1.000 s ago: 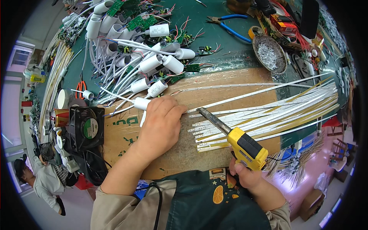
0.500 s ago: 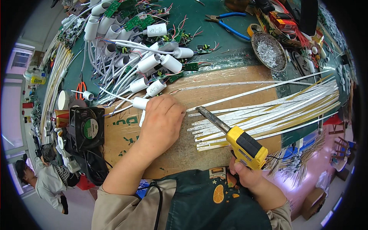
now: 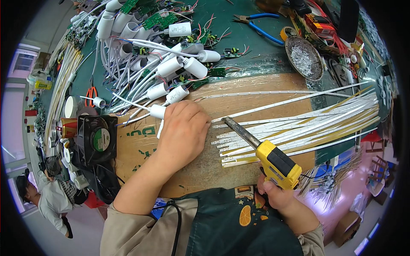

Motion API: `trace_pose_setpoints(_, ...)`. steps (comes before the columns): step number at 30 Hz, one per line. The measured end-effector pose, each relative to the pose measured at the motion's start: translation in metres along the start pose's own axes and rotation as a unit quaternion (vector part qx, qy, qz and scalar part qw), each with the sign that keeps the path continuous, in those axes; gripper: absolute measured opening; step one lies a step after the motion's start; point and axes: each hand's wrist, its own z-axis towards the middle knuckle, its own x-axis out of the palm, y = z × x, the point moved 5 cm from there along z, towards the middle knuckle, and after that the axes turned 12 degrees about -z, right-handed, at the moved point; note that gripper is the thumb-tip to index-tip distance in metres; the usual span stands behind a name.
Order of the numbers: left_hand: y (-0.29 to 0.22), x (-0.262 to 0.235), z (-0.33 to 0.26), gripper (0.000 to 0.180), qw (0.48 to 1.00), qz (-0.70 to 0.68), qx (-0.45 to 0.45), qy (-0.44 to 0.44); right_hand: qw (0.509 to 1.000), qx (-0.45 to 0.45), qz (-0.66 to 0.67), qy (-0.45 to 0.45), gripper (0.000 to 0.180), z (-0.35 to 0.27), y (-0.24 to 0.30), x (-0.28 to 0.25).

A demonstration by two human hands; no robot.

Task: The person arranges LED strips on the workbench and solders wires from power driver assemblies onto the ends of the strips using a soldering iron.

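My left hand (image 3: 184,133) is closed over the cardboard, its fingers curled down so that what they grip is hidden. A white cylindrical plastic housing (image 3: 157,112) with a white cable pokes out at its left side. At its right side the end of a white LED strip (image 3: 273,106) runs up to the fingers. My right hand (image 3: 276,194) is wrapped round the grip of a yellow and black soldering gun (image 3: 279,164). The dark tip of the gun rests at or just above the strip's end, near my left fingers. More LED strips (image 3: 294,132) lie fanned out beneath its barrel.
Many white housings with circuit boards (image 3: 168,66) are heaped at the far left. Blue-handled pliers (image 3: 260,26) and a round dish of silvery scraps (image 3: 304,59) lie farther back. A black fan (image 3: 97,141) stands left of the cardboard (image 3: 188,179). Another person (image 3: 51,205) is at far left.
The whole view has shifted slightly. Both hands keep nearly the same places, with the soldering gun's tip still close beside my left fingers.
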Motion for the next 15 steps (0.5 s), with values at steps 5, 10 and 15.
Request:
trace_pose_setpoints(5,0.001,0.001,0.0,0.011,1.0,-0.003,-0.004,-0.013,1.0,0.006,0.0,-0.007,0.059,-0.002,-0.001,-0.001)
trace_pose_setpoints(10,-0.001,0.0,0.002,0.01,1.0,0.005,-0.009,-0.015,0.998,0.046,0.039,0.01,0.062,-0.003,0.003,0.0)
trace_pose_setpoints(15,-0.001,0.001,0.005,0.009,0.999,0.016,-0.031,0.012,0.988,0.125,0.084,0.036,0.064,-0.003,0.005,0.005)
